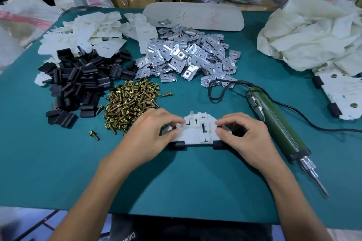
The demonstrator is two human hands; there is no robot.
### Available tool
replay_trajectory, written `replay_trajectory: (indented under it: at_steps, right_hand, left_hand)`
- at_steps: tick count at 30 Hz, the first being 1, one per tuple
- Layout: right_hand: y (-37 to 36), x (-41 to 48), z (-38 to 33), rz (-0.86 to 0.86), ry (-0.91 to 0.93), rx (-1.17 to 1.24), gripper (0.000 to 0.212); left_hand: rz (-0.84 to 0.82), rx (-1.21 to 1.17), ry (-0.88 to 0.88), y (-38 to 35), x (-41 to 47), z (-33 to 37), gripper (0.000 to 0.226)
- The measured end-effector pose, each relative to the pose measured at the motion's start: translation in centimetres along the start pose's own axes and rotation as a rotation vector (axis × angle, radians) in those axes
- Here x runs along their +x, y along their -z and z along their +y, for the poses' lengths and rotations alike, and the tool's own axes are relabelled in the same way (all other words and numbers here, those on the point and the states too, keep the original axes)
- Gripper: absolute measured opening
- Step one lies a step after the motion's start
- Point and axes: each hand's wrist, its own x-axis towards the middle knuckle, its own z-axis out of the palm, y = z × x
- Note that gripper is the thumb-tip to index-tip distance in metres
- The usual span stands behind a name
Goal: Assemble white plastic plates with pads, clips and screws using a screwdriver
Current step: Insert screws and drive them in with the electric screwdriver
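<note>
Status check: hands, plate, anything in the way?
Left hand pinches left screw on white plate, right hand pinches right screw. Two black pads on plate's near edge. Screwdriver lies untouched right of plate.

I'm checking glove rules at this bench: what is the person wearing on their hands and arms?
Nothing that shows. The left hand and right hand are bare, with no gloves or rings visible. The left forearm and right forearm are bare too, down to the frame's lower edge: no sleeves, watch or wristband in view.
</note>
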Motion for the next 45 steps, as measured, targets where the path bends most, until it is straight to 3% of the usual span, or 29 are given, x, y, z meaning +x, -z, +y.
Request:
replay_trajectory:
  at_steps: [5,11,24,35,37,39,43,45]
  right_hand:
    - [-0.3,-0.1,-0.1,0.029,-0.014,-0.029,0.032]
    - [-0.2,-0.3,-0.3,0.043,0.014,-0.028,0.042]
    - [-0.4,-0.4,-0.1,0.025,0.065,-0.102,0.049]
    - [-0.5,-0.4,0.0,0.032,0.048,-0.138,0.047]
    - [-0.4,-0.5,-0.3,0.032,0.066,-0.164,0.051]
    - [0.2,-0.7,-0.7,0.077,0.107,-0.183,0.047]
    - [3.2,-1.0,-1.7,0.238,0.083,-0.341,0.008]
    - [5.2,-1.2,-2.0,0.365,0.034,-0.459,0.033]
  left_hand:
    - [0.066,-0.128,0.026,-0.4,-0.4,-0.2,0.041]
    - [0.188,-0.103,0.045,-1.3,-0.4,0.1,0.036]
    - [0.205,-0.213,0.088,-1.6,-0.9,-0.4,0.051]
    - [0.251,-0.218,0.080,-1.9,-0.9,0.0,0.046]
    - [0.198,-0.187,0.056,-1.8,-0.9,0.0,0.056]
    - [0.140,-0.167,0.065,-1.7,-0.9,-0.3,0.069]
    - [0.101,-0.047,0.003,-2.0,-0.4,0.5,0.084]
    - [0.035,0.022,-0.058,-2.4,0.2,1.2,0.092]
